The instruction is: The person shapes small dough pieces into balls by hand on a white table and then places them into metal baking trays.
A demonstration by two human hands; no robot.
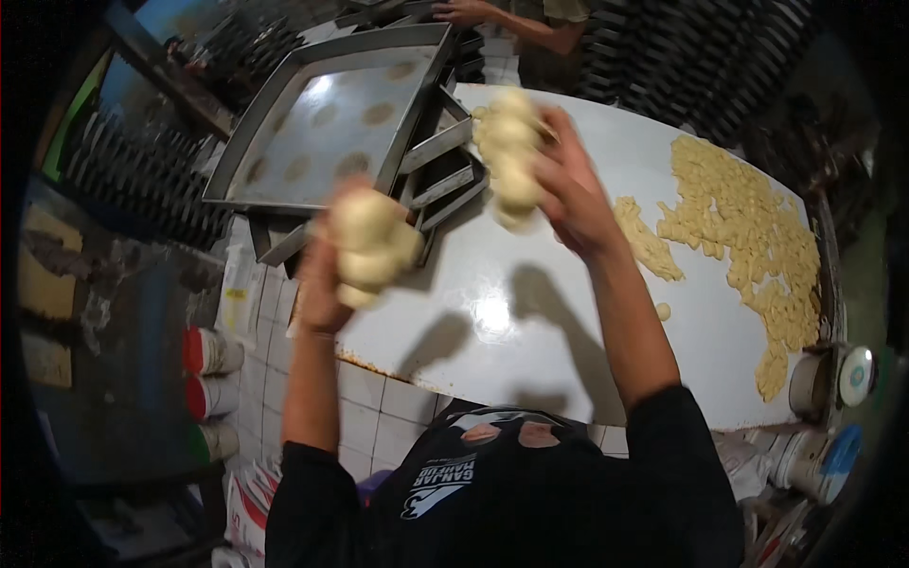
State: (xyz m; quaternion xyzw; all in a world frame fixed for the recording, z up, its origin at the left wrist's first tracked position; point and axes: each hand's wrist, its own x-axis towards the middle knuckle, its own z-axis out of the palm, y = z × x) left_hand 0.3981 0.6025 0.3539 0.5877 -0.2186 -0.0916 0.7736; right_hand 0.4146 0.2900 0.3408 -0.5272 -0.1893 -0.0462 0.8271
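Note:
My left hand (323,284) is closed around a cluster of smooth, pale yellow dough balls (369,245), blurred by motion, at the near corner of a metal baking tray (312,200). A second bunch of dough balls (513,153) is gripped by my right hand (575,188), raised above the white table (483,369). Round greasy-looking marks dot the tray's floor, which holds no dough. That tray rests askew on a stack of other metal trays (444,149). Right of my right forearm lie a strip of dough (646,241) and one small dough ball (663,312).
Many dough pieces (746,220) spread over the table's right side. A metal pot (808,383) stands by the right corner. Lidded tubs (213,351) line the left, beyond tiled floor (362,412). Another person's arm (532,28) shows at the back, beside tall stacks of dark trays (682,64).

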